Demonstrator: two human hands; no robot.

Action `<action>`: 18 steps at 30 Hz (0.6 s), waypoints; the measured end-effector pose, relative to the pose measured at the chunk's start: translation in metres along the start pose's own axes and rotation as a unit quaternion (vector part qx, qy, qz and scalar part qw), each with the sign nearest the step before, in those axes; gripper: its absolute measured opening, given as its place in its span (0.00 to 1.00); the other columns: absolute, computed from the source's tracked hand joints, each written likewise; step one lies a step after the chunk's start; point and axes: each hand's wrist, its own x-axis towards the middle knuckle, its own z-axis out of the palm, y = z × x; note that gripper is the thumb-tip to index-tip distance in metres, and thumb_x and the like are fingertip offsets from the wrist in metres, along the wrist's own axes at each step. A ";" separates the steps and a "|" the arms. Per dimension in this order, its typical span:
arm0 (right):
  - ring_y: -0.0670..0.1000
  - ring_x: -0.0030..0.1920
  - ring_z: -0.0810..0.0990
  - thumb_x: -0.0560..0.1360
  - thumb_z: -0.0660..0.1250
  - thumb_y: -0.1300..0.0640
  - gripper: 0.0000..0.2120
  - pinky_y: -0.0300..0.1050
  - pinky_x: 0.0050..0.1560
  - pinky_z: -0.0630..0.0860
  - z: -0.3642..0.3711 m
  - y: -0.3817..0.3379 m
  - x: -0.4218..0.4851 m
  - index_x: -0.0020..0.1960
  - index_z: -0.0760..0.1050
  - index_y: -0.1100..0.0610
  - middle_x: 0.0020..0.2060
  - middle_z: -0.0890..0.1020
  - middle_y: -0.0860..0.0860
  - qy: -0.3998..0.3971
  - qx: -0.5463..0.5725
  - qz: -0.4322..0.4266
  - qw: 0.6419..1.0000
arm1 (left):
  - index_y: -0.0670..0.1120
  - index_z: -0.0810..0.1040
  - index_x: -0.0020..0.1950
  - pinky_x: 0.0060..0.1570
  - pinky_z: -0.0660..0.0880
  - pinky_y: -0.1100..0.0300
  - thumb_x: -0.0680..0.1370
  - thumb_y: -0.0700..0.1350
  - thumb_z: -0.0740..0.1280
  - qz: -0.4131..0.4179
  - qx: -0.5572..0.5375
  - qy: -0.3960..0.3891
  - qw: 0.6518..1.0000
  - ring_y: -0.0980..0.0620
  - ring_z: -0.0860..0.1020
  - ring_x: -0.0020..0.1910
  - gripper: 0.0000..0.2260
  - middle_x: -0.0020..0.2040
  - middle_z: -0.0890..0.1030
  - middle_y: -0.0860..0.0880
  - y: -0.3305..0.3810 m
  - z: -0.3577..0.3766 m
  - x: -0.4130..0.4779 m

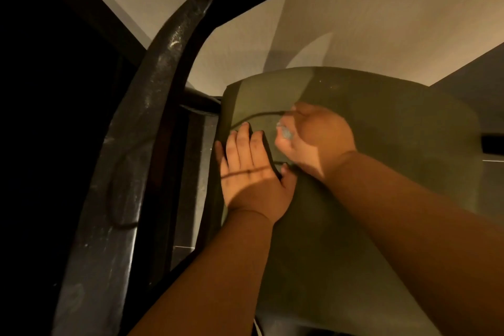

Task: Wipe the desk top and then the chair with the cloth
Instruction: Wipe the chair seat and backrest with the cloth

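The left hand (251, 169) lies flat, steadying the chair seat (381, 131); the right hand (313, 139) clutches the cloth (285, 132) (bluish, blurred) to wipe.

Right of the chair seat (395, 172) wide open, thin dark cord (256, 116) trailing over the left, black curved frame (152, 106) close alongside.
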 end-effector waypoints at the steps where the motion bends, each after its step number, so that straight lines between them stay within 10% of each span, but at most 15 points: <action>1: 0.62 0.36 0.80 0.74 0.63 0.50 0.14 0.47 0.34 0.75 0.001 0.011 0.006 0.41 0.81 0.59 0.39 0.81 0.59 0.017 -0.013 0.001 1.000 | 0.42 0.66 0.77 0.80 0.53 0.36 0.72 0.59 0.61 -0.011 0.004 -0.004 1.000 0.38 0.63 0.78 0.36 0.79 0.65 0.40 0.000 0.000 0.000; 7: 0.64 0.36 0.79 0.73 0.70 0.55 0.09 0.49 0.34 0.76 -0.003 0.026 0.028 0.41 0.80 0.61 0.40 0.80 0.61 0.050 -0.032 0.081 0.995 | 0.45 0.65 0.78 0.77 0.57 0.31 0.73 0.61 0.59 -0.029 -0.008 -0.017 0.999 0.39 0.62 0.78 0.36 0.79 0.66 0.42 0.001 0.001 -0.001; 14: 0.61 0.37 0.82 0.74 0.61 0.47 0.16 0.48 0.37 0.79 -0.010 0.011 0.021 0.40 0.81 0.57 0.38 0.83 0.57 -0.036 0.014 -0.097 0.995 | 0.45 0.65 0.77 0.77 0.59 0.31 0.72 0.61 0.60 -0.036 -0.019 -0.015 0.999 0.39 0.62 0.79 0.36 0.80 0.65 0.42 0.000 0.004 -0.001; 18: 0.63 0.38 0.80 0.77 0.64 0.48 0.16 0.51 0.38 0.77 -0.010 0.033 0.063 0.47 0.83 0.59 0.43 0.81 0.60 -0.026 -0.049 -0.047 0.997 | 0.46 0.64 0.77 0.77 0.58 0.32 0.73 0.62 0.61 -0.042 -0.010 -0.029 0.999 0.41 0.61 0.79 0.36 0.80 0.64 0.43 0.001 0.002 0.000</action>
